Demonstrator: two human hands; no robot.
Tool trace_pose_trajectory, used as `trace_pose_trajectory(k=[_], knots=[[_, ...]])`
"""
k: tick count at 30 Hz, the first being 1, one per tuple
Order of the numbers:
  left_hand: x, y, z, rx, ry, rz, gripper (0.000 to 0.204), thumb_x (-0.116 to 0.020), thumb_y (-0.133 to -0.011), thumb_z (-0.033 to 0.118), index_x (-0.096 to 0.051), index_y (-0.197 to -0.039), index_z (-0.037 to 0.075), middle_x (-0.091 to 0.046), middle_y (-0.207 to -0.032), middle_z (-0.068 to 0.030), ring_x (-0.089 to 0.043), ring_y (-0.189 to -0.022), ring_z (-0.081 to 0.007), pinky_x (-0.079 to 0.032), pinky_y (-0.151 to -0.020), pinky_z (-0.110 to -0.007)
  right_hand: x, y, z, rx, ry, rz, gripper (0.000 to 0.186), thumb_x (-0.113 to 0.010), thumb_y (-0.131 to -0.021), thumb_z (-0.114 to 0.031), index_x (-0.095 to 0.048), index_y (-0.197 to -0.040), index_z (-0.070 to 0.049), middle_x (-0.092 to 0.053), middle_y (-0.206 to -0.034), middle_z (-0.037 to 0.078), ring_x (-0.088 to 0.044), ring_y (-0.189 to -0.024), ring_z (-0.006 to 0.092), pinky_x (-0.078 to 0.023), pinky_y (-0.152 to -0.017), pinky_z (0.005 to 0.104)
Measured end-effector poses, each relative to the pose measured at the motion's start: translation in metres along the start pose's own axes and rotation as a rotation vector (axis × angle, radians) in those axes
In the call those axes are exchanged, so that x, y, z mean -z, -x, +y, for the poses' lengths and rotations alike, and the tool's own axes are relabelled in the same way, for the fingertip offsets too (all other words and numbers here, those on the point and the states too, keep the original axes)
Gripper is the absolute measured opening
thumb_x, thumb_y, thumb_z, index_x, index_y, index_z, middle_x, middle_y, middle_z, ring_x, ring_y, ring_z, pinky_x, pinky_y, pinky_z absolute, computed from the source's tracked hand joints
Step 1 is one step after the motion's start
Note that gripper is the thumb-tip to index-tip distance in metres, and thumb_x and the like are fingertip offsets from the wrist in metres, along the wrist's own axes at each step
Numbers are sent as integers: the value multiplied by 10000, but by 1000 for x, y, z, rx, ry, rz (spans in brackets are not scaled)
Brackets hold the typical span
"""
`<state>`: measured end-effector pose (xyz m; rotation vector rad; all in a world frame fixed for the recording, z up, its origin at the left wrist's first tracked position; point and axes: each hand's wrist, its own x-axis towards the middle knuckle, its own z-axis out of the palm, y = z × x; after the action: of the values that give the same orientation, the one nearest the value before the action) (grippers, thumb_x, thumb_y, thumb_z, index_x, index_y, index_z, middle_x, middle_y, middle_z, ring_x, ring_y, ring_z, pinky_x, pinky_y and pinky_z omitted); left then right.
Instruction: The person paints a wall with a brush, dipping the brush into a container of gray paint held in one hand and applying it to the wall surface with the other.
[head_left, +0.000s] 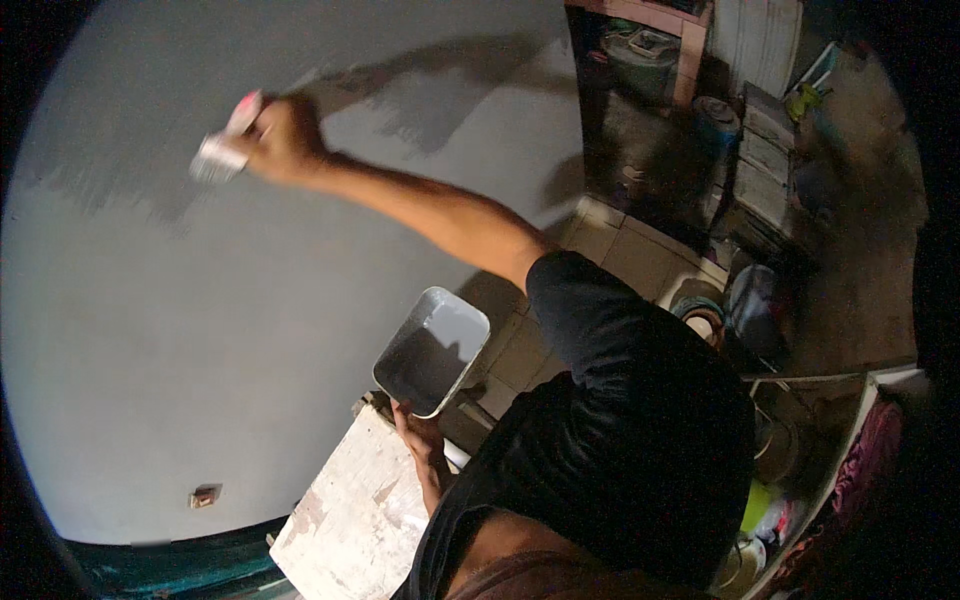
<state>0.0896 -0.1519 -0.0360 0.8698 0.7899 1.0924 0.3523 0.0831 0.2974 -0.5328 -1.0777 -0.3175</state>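
Observation:
My right hand (pixel 287 138) is raised with the arm stretched out across the wall (pixel 230 340). Its fingers are closed round a paintbrush (pixel 222 156), slightly blurred, with pale bristles and a bit of red at the handle end. Whether the bristles touch the wall I cannot tell. Darker, streaky grey paint (pixel 440 100) covers the wall's upper part, over a lighter grey below. Lower down, my left hand (pixel 424 440) grips the lower edge of a rectangular paint container (pixel 464 368) with a light rim. Grey paint (pixel 415 362) lies inside it, partly in shadow.
Below the container is a worn, whitish board or tabletop (pixel 350 500). A small socket or switch (pixel 205 496) sits low on the wall, above a dark green surface (pixel 180 570). To the right are floor tiles (pixel 630 240), a lidded bucket (pixel 717 118) and a cluttered shelf frame (pixel 690 50).

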Motion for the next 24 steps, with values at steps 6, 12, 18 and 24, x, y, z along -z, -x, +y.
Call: trace_pose_trajectory(k=[6,12,18,24], knots=[[21,-19,-9,-35,8,-92,613,-420,-962,495,-373,-1432,105,-443,-1415,-113,-447,-1291,-295,-407,-1016,-508,147,-58,108,-205,288,191,196,-779,-765,-213,-715,-739,-29,-686,-651,66,-642,-559,161,-494,-534,309],[14,-32,-9,-130,-152,-7,571,-340,-1013,435,-397,-1404,23,-469,-1386,-127,-487,-1237,-267,-396,-1038,-428,172,7,-15,-430,275,-171,130,-742,-822,-133,-733,-887,-21,-717,-805,85,-660,-691,148,-548,-634,325],[-21,-30,14,-27,-119,-21,727,-460,-899,510,-403,-1406,-9,-490,-1354,-151,-468,-1237,-258,-373,-1026,-393,200,95,-80,-428,-32,-969,160,-785,-768,-131,-726,-864,-17,-719,-810,85,-685,-727,157,-527,-661,278],[-43,-40,22,15,-108,-46,737,-487,-852,491,-425,-1373,-26,-550,-1259,-139,-540,-1141,-247,-474,-904,-373,187,156,-83,-489,172,-1287,253,-762,-746,-301,-690,-787,-62,-663,-720,136,-640,-664,340,-499,-637,396]])
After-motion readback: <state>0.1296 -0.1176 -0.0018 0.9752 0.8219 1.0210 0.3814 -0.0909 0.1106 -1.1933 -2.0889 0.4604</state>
